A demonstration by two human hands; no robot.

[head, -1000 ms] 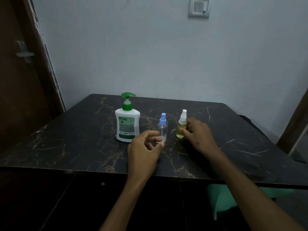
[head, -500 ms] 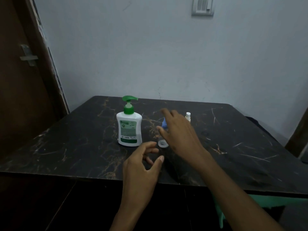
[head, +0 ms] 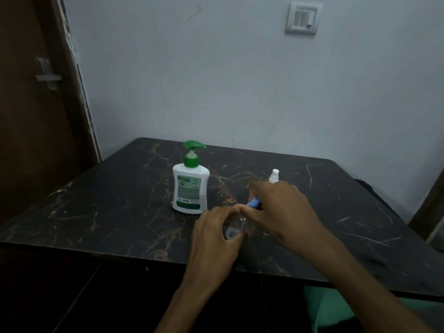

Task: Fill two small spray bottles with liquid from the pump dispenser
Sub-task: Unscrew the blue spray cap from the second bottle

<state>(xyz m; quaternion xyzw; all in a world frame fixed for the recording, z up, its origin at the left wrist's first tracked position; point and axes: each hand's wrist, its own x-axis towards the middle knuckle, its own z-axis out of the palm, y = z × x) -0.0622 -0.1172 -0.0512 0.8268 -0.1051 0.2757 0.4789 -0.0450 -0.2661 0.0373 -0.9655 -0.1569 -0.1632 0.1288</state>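
A white pump dispenser (head: pixel 190 188) with a green pump head stands upright on the black marble table (head: pixel 115 203). Right of it, my left hand (head: pixel 213 241) curls around a small clear spray bottle (head: pixel 234 230), tilted and mostly hidden by my fingers. My right hand (head: pixel 281 210) pinches that bottle's blue spray cap (head: pixel 253 203), with its thin tube reaching down into the bottle. Behind my right hand only the white top of the second spray bottle (head: pixel 274 176) shows.
A brown door (head: pixel 36 116) with a metal handle stands to the left. The pale wall behind the table carries a switch plate (head: pixel 303 18). Something green (head: pixel 329 308) shows below the table's front edge at the right.
My left hand moved forward and took hold of the clear bottle. My right hand came back from over the bottles and now pinches the blue cap. The camera shifted slightly.
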